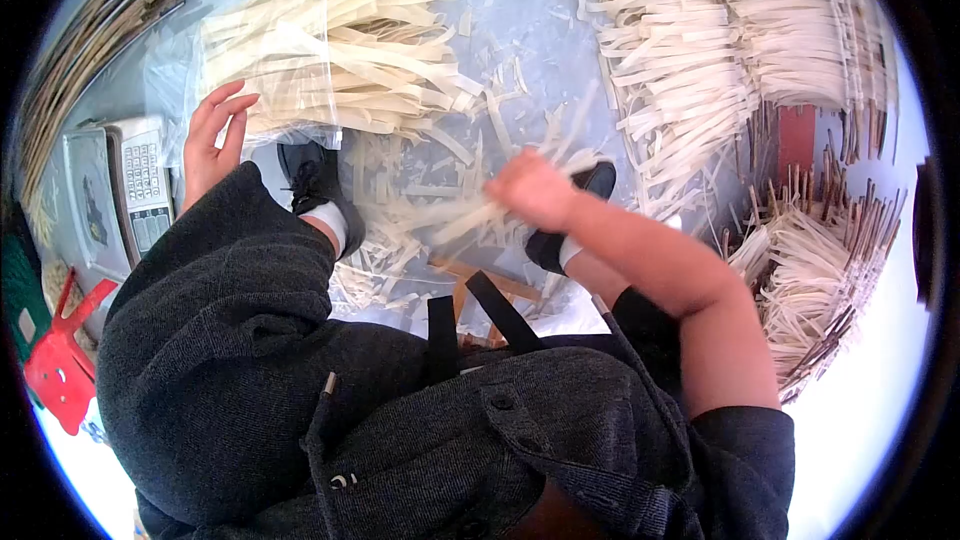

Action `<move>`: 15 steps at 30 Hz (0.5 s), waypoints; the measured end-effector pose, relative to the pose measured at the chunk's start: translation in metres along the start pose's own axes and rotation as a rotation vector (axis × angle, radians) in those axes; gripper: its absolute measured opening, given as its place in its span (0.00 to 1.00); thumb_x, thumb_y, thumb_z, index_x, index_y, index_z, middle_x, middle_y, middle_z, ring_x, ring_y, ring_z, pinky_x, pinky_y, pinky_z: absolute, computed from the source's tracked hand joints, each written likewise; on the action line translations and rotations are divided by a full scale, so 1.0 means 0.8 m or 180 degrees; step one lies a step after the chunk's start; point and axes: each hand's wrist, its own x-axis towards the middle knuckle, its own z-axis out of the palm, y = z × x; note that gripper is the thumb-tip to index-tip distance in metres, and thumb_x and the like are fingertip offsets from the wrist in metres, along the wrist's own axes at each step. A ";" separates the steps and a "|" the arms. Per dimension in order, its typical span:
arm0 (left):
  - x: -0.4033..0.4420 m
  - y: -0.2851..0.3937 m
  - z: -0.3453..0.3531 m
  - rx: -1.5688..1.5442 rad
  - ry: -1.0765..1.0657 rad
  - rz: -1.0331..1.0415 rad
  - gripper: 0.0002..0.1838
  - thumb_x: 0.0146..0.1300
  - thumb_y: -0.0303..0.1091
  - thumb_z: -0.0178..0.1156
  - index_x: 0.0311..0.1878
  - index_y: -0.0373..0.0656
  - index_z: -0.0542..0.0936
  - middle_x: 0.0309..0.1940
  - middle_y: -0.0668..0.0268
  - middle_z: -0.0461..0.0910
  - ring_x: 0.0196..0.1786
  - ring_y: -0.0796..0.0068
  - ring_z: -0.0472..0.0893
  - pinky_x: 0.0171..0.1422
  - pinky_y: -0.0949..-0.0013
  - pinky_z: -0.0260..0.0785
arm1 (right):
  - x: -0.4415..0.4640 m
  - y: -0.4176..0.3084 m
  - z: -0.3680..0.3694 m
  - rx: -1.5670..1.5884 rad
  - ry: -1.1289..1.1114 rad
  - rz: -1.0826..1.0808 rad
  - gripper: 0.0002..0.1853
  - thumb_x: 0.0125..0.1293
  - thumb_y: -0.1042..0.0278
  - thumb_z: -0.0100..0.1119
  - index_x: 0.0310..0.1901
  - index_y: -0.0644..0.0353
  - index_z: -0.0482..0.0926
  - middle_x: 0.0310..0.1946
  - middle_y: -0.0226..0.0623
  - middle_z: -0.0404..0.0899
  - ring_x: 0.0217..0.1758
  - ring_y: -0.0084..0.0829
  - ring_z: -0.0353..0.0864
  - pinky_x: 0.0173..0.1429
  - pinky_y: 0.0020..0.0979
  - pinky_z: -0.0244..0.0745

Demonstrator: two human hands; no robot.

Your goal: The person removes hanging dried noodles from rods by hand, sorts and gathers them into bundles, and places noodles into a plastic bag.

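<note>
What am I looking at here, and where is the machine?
There is no machine: these are a person's own bare hands, seen in one picture from a camera worn on the head, looking down past the knees. The left hand, fingers spread, is by clear plastic that partly covers a pile of pale strips. The right hand is blurred, so I can't tell what it holds. Loose scraps lie between the shoes; more strips are stacked at right, and a keypad device sits at left.
</note>
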 end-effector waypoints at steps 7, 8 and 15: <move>0.003 0.003 0.009 -0.0153 -0.0086 0.0056 0.11 0.65 0.22 0.57 0.47 0.44 0.83 0.55 0.63 0.78 0.60 0.64 0.75 0.65 0.65 0.64 | 0.057 -0.088 0.110 0.0040 0.0148 0.0444 0.07 0.56 0.67 0.56 0.37 0.55 0.77 0.32 0.36 0.78 0.40 0.37 0.81 0.45 0.41 0.69; 0.002 0.002 0.007 -0.0158 -0.0110 0.0061 0.11 0.65 0.22 0.57 0.47 0.44 0.83 0.55 0.63 0.78 0.60 0.64 0.75 0.65 0.65 0.64 | 0.056 -0.091 0.103 0.0018 -0.0032 0.0499 0.09 0.55 0.66 0.58 0.38 0.55 0.77 0.33 0.36 0.78 0.41 0.38 0.81 0.45 0.41 0.69; 0.006 -0.006 0.005 -0.0138 0.0044 0.0060 0.11 0.65 0.22 0.56 0.47 0.44 0.83 0.55 0.63 0.78 0.60 0.64 0.75 0.65 0.65 0.64 | 0.017 0.015 0.002 0.0490 0.0368 0.1298 0.17 0.49 0.60 0.67 0.40 0.55 0.77 0.33 0.36 0.79 0.42 0.39 0.80 0.48 0.41 0.70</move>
